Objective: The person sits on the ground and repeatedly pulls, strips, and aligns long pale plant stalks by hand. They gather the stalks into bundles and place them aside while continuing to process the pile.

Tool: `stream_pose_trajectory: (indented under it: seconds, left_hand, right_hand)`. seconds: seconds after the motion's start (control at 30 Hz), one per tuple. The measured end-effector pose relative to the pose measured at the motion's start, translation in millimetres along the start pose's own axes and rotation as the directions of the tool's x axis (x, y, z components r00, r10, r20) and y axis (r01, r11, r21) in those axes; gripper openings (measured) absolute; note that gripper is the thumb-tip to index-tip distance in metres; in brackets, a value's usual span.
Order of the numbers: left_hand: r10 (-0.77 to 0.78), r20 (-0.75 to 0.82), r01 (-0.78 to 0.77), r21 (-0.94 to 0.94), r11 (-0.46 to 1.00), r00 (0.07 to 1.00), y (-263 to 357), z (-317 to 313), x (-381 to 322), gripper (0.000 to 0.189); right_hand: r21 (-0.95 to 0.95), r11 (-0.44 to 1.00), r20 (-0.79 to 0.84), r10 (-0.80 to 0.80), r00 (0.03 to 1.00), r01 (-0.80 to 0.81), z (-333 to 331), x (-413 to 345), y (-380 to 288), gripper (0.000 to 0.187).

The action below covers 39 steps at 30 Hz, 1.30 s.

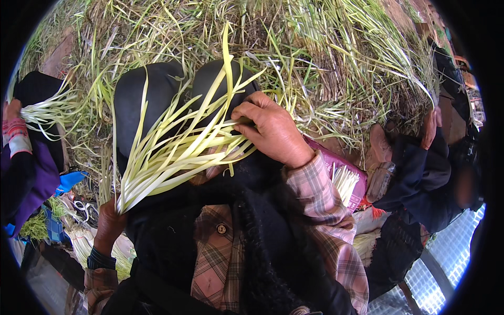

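A bunch of pale yellow-green leafy stalks (177, 153), maybe blanched garlic chives, fans out over my dark-clad knees. My left hand (108, 224) is closed around the white lower ends at the lower left. At the bunch's leafy side, my right hand (271, 126) pinches some leaves between thumb and fingers. Other leaf tips spread up and past that hand. The exact number of leaves in the pinch cannot be told.
Cut greens and loose leaves (244, 23) cover the ground ahead. Trimmed white stalks (345, 183) lie on a purple printed bag (362, 177) at right. Co-workers sit on both sides, one hand (12, 110) at left holding stalks, another (430, 124) at right. Bundled stalks (80, 240) lie lower left.
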<state>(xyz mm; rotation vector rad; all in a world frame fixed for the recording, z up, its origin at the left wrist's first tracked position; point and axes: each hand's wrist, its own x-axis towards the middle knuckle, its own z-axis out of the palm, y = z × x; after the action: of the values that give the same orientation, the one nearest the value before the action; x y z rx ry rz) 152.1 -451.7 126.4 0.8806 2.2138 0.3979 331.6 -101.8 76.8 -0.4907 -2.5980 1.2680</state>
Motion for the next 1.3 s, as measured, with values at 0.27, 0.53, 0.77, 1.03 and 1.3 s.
stream_pose_trajectory:
  seconds: [0.27,0.53,0.77,1.03,1.3]
  left_hand:
    - [-0.005,-0.005,0.005,-0.016,1.000,1.000,2.1,0.2,-1.2,0.024]
    - [0.036,0.016,-0.036,0.000,0.999,0.999,-1.0,2.1,-3.3,0.025]
    - [-0.069,0.003,0.069,-0.063,0.996,0.998,-12.7,3.4,-14.0,0.030]
    - [-0.145,0.113,0.159,-0.125,0.979,0.983,-35.2,-5.7,-17.0,0.028]
    - [-0.173,-0.008,0.173,0.022,0.985,0.985,-76.3,-6.6,-58.5,0.028]
  right_hand:
    - [0.078,0.995,-0.002,0.063,0.998,-0.063,-1.9,1.4,-3.5,0.012]
    - [-0.248,0.938,-0.263,0.175,0.949,-0.242,7.0,11.0,29.4,0.005]
    - [-0.209,0.787,-0.463,0.443,0.768,-0.580,-67.4,-46.3,80.5,0.014]
    - [-0.291,0.954,-0.147,0.027,0.989,-0.069,-7.3,-66.4,36.3,0.019]
    - [-0.307,0.949,-0.217,0.000,0.976,-0.069,-13.8,-77.2,44.7,0.014]
